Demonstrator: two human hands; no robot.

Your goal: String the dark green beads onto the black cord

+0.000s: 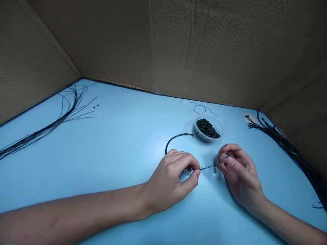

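Note:
My left hand [176, 178] is closed, thumb and forefinger pinching a thin dark cord [206, 167]. A strand of small dark green beads [176, 137] curves out behind this hand across the blue table. To the right, my right hand [240, 173] is closed in a pinch on the cord's other end, and the cord runs between both hands. Below the right fingertips is a small blurred dark thing that I cannot make out. Just beyond the hands stands a clear plastic tub [221, 126] holding many dark green beads [207, 128].
A bundle of loose dark cords [51, 123] lies at the left. Beaded strands [288, 144] are bunched at the right, near a round white label [250, 118]. A loose thread [200, 106] curls behind the tub. Cardboard walls [168, 44] enclose the blue tabletop [122, 136].

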